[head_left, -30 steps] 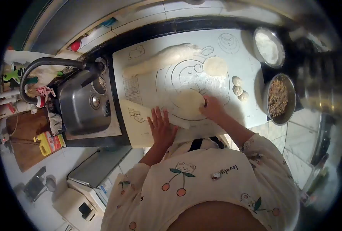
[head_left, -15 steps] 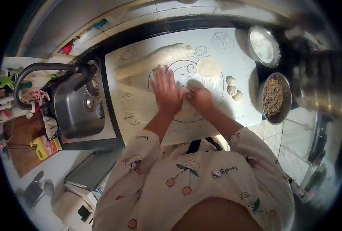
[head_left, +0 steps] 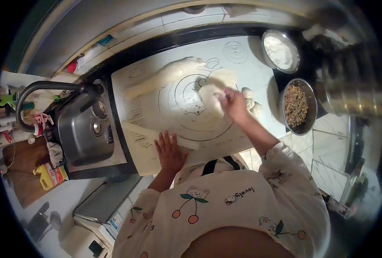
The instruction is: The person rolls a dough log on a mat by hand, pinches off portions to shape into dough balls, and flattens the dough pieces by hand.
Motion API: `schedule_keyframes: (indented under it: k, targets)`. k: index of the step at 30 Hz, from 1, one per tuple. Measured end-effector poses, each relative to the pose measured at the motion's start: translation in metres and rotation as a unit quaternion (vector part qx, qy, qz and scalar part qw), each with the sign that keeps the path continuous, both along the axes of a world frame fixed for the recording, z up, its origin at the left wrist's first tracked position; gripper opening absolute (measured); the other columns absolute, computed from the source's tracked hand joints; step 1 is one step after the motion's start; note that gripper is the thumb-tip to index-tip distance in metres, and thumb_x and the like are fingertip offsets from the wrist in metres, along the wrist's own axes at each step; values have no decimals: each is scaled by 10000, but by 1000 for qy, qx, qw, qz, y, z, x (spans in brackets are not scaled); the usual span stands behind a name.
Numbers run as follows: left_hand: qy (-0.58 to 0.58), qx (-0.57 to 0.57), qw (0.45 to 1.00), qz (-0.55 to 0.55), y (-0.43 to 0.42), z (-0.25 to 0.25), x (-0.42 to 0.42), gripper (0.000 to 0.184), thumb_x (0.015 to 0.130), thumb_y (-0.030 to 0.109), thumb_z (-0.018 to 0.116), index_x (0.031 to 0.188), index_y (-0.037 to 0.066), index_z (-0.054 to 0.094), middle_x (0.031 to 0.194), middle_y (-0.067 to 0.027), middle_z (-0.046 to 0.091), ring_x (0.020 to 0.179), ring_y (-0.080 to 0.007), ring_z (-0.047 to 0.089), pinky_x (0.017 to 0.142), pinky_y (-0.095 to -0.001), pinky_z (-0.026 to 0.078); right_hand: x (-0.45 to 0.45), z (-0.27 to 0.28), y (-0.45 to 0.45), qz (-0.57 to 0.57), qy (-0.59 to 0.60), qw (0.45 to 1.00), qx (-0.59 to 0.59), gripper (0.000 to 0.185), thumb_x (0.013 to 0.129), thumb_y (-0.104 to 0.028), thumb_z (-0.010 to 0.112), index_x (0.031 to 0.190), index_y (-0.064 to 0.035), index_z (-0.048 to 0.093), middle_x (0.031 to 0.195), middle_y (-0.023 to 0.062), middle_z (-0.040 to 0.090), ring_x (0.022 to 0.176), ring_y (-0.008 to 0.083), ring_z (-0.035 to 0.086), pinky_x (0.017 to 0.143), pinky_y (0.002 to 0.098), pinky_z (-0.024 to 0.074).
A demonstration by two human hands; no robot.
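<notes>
My right hand [head_left: 235, 105] pinches the edge of a thin, pale dough wrapper [head_left: 210, 98], lifted at a tilt over the mat. Behind it another flat dough round [head_left: 223, 77] lies on the white printed mat [head_left: 156, 103], partly overlapped in view. My left hand [head_left: 170, 152] rests palm down at the mat's near edge, fingers spread and holding nothing. By its fingertips runs a pale strip [head_left: 184, 142]; I cannot tell whether it is a rolling pin or a fold. A long dough roll [head_left: 167, 77] lies at the back left. Several small dough pieces [head_left: 253, 103] sit right of my right hand.
A metal bowl of white flour [head_left: 280, 51] and a metal bowl of chopped filling [head_left: 297, 107] stand at the right. On the left are a steel sink [head_left: 85, 144] and a dark curved faucet [head_left: 49, 86]. A tall shiny pot [head_left: 350, 88] stands far right.
My left hand has moved from the mat's middle to its near edge. My right hand has shifted a little rightward and now lifts the dough wrapper. The view has shifted slightly.
</notes>
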State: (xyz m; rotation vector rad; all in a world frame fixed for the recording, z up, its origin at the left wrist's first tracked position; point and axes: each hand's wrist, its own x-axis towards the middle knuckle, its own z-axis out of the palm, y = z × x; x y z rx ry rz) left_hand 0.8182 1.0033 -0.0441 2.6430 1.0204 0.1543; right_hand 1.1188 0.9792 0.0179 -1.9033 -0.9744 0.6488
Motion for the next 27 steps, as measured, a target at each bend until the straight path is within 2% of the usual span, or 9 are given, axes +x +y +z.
schedule_keyframes:
  k: [3,4,6,9,16,20,22,26,27]
  targets:
    - [4,-5,1000,-5,0,-1,0,885,727,444,643,1415,71,231,1483,-223,107,1370,-437,54,1077,-601,35,58,-17,13,-59,92,993,46,169,854,-88,609,974,28,636,661,-20,544,595,49,425,525,223,378]
    - [6,-7,1000,-5,1,-2,-1,875,735,450,633,1415,70,234,1483,-223,109,1370,-435,54,1077,-599,36,71,-11,14,-89,46,993,65,181,867,-129,590,961,17,640,712,61,629,614,133,552,571,287,447]
    - [27,-19,999,0,2,2,1,855,751,463,611,1413,67,241,1483,-223,114,1371,-434,56,1078,-597,36,93,9,1,-119,-159,972,-124,227,854,-211,591,967,-21,643,833,188,662,724,298,637,655,371,494]
    - [51,-32,998,11,2,7,3,825,775,481,574,1410,64,251,1483,-221,120,1370,-433,63,1078,-597,35,99,-14,-29,-30,-227,934,-274,253,797,-243,616,972,-63,639,879,239,624,787,390,604,699,418,496]
    - [-16,-3,1000,-8,3,-3,-3,758,824,491,510,1413,84,259,1485,-205,133,1367,-432,81,1074,-599,48,60,-14,-36,-79,-294,950,-67,309,721,-146,628,986,7,589,899,194,594,826,364,587,724,419,492]
    - [-38,1,999,-5,2,-1,-2,740,829,476,509,1412,90,266,1478,-206,159,1361,-434,111,1071,-603,67,-3,-17,-26,89,-183,979,14,327,745,-157,639,1024,5,585,1016,185,599,963,365,561,816,419,475]
    - [-42,6,999,-6,2,-3,-1,738,829,471,512,1413,92,265,1474,-206,170,1359,-434,122,1071,-603,71,-28,-46,-20,151,-302,941,32,343,751,-172,640,1040,5,584,1082,178,595,1019,353,560,889,398,461]
    - [-28,5,1000,-2,2,-2,-2,752,817,474,527,1414,99,266,1472,-198,181,1357,-433,131,1072,-603,73,-45,-8,-12,227,-289,927,-69,653,784,-212,602,1359,-57,335,1427,218,280,1312,407,282,1082,528,208]
    - [-20,1,1000,1,3,-1,-2,763,808,478,535,1414,101,266,1472,-197,181,1357,-432,131,1073,-602,72,-42,-4,-13,230,-255,933,-111,814,798,-266,596,1445,-83,137,1484,212,129,1369,410,128,1086,573,104]
